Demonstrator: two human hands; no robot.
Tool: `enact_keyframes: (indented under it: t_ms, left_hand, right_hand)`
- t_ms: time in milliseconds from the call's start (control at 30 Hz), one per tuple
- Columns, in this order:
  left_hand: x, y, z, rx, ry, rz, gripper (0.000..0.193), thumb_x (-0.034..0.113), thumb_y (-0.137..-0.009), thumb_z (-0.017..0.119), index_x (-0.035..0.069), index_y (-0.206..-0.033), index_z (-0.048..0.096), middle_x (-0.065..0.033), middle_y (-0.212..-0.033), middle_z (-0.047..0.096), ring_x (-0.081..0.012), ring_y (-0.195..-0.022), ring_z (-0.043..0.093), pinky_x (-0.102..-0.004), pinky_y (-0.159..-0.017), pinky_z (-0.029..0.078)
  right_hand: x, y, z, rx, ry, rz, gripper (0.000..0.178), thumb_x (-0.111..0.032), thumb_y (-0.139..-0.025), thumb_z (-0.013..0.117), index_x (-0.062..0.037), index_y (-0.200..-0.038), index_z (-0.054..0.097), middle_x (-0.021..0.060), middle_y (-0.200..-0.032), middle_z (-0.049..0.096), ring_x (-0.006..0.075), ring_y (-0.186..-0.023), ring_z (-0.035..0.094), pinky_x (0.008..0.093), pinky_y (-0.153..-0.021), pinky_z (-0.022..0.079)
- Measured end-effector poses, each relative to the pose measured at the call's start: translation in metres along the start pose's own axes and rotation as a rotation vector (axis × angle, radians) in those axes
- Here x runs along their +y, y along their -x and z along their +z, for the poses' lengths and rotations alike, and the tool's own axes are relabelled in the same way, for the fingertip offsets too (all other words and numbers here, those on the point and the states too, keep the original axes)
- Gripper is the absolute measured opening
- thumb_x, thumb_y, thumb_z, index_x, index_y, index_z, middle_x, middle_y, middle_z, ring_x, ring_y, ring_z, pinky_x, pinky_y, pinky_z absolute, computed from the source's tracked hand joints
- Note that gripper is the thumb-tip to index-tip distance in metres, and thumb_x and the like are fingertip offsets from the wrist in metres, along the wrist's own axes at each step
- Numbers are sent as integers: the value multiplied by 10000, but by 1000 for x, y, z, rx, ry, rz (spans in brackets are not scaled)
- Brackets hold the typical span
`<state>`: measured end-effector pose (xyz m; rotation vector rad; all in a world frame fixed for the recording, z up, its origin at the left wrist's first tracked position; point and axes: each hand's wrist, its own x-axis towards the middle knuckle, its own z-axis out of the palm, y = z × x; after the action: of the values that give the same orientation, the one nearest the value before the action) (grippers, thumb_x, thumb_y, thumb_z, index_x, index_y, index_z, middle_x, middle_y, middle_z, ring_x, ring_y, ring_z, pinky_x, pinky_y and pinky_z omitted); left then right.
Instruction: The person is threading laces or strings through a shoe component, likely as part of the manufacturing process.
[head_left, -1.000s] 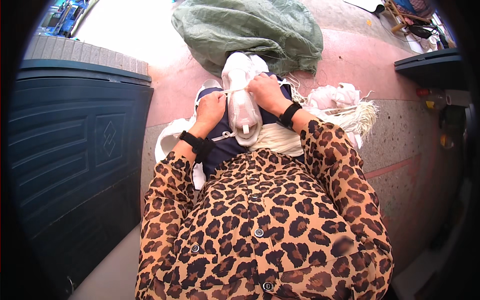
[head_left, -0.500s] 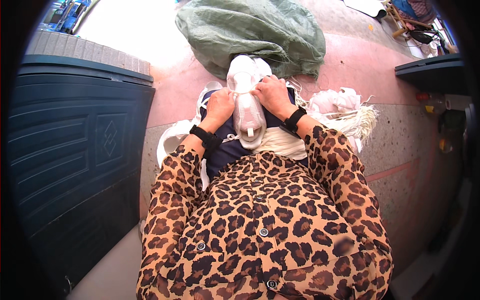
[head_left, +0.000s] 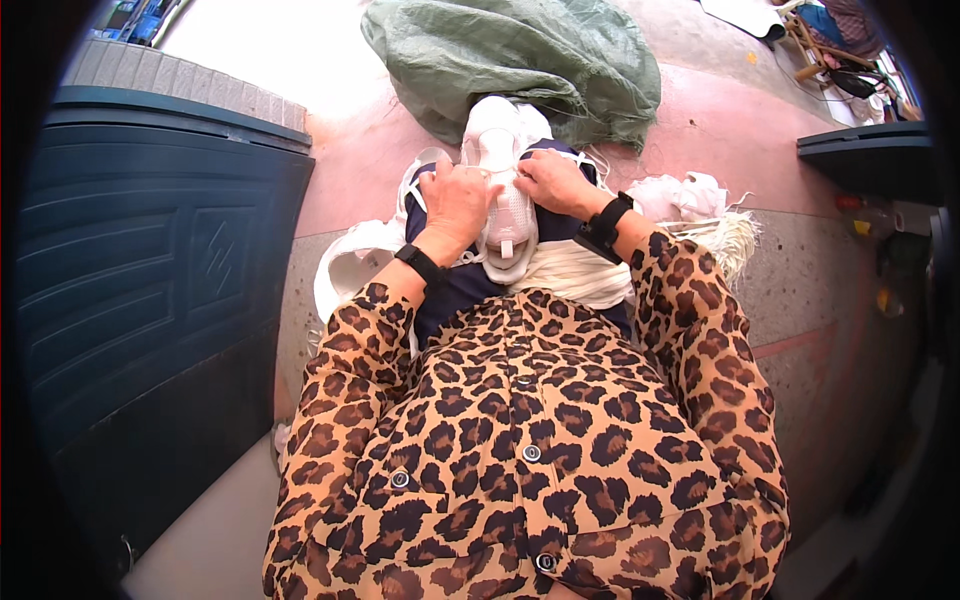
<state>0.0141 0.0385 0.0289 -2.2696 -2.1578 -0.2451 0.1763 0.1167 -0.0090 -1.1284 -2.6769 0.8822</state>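
A white sneaker [head_left: 508, 225] rests on my lap, its heel with a pale pull tab toward me. My left hand [head_left: 458, 203] is at the left side of its lace area, fingers curled on a white shoelace. My right hand [head_left: 560, 184] pinches the lace on the opposite side, fingertips close to the tongue. A stretch of lace shows between the hands; the ends inside the fingers are hidden. A hank of cream shoelaces [head_left: 575, 272] lies across my thigh, just below my right wrist.
A green woven sack [head_left: 520, 60] lies ahead of my knees. White shoes [head_left: 345, 262] sit at my left; more white shoes [head_left: 690, 195] and a frayed lace bundle [head_left: 735, 243] lie at my right. A dark blue panelled door [head_left: 160, 250] stands at the left.
My left hand has turned, its thumb now toward the shoe. My right hand has shifted slightly right. The view has moved a little.
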Motion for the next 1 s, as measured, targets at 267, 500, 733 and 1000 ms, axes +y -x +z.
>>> enact_keyframes:
  t_ms: [267, 500, 733, 1000]
  left_hand:
    - [-8, -5, 5, -230, 61, 20, 158, 174, -742, 517, 56, -820, 587, -104, -845, 593, -305, -887, 488, -449, -694, 419]
    - [-28, -13, 3, -405, 203, 62, 272, 162, -742, 486, 98, -974, 611, -105, -939, 592, -309, -922, 479, -396, -804, 403]
    - [-39, -16, 9, -325, 289, 166, 221, 170, -731, 511, 98, -903, 630, -94, -873, 608, -305, -864, 492, -393, -791, 406]
    - [-34, -8, 6, -268, 346, 63, 196, 194, -736, 521, 112, -879, 627, -74, -868, 610, -306, -865, 496, -398, -775, 421]
  right_hand:
    - [8, 4, 6, 60, -3, -78, 216, -225, -801, 481, -49, -837, 602, 147, -864, 570, 320, -857, 527, 435, -751, 430]
    - [8, 4, 4, 65, -16, -154, 207, -189, -803, 489, -79, -934, 604, 112, -878, 573, 282, -874, 530, 409, -754, 428]
    - [6, 7, 4, 188, -24, -300, 99, -80, -731, 542, -29, -809, 575, 105, -795, 569, 261, -821, 528, 331, -737, 431]
    - [-21, 9, -15, 75, 632, -521, 67, -128, -699, 520, -81, -725, 561, 25, -771, 554, 160, -799, 527, 275, -696, 407]
